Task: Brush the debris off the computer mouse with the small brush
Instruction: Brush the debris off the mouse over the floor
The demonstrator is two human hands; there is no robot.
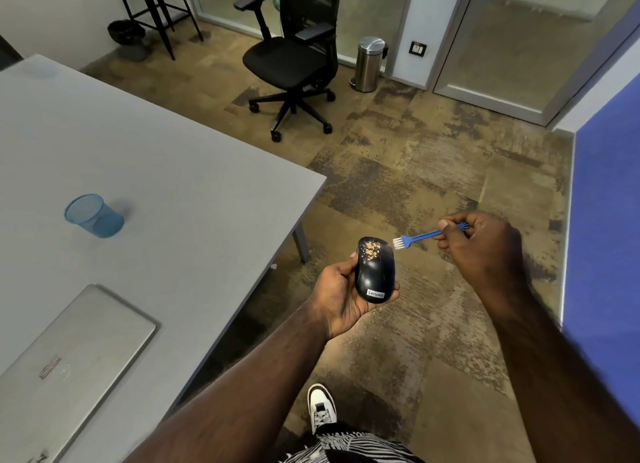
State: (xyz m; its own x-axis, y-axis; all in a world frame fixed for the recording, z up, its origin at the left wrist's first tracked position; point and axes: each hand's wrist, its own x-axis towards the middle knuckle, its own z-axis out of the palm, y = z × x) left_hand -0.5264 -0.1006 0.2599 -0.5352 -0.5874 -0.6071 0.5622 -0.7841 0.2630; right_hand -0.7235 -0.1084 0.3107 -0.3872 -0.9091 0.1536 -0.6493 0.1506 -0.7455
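A black computer mouse (375, 272) lies in the palm of my left hand (341, 294), which grips it from below, out over the floor to the right of the table. Tan crumbs of debris (371, 250) cover the mouse's front end. My right hand (483, 242) pinches the blue handle of a small brush (417, 237). The brush's white bristles point left and hover just off the upper right edge of the mouse, close to the debris.
A grey table (156, 171) fills the left, carrying a blue mesh cup (93, 216) and a closed silver laptop (76, 365). A black office chair (294, 57) and a steel pedal bin (369, 64) stand farther back on patterned carpet. A blue wall (606, 220) runs along the right.
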